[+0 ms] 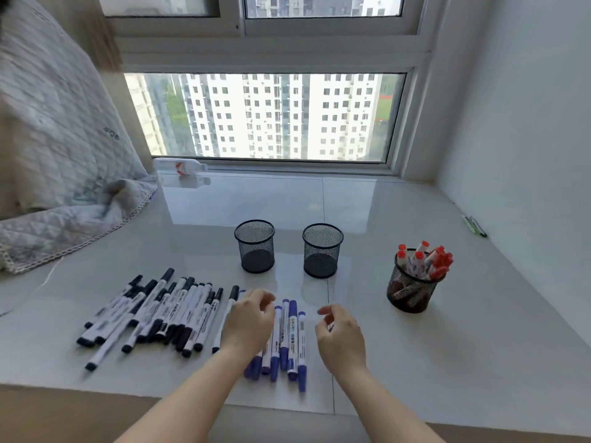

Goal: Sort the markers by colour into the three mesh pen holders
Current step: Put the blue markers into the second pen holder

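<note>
Blue markers (287, 340) lie between both hands, long axes pointing toward the empty holders (322, 251). Left hand (249, 324) overlaps them, right hand (340, 337) just beside; both loosely curled, holding nothing.

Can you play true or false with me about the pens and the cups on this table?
1. The red markers stand in the right holder. True.
2. The middle holder is full of blue pens. False: it is empty.
3. The blue markers lie between the two hands. True.
4. The black markers stand in the left holder. False: they lie on the table, left of the left hand.
5. The right hand holds a red marker. False: it holds nothing.
</note>
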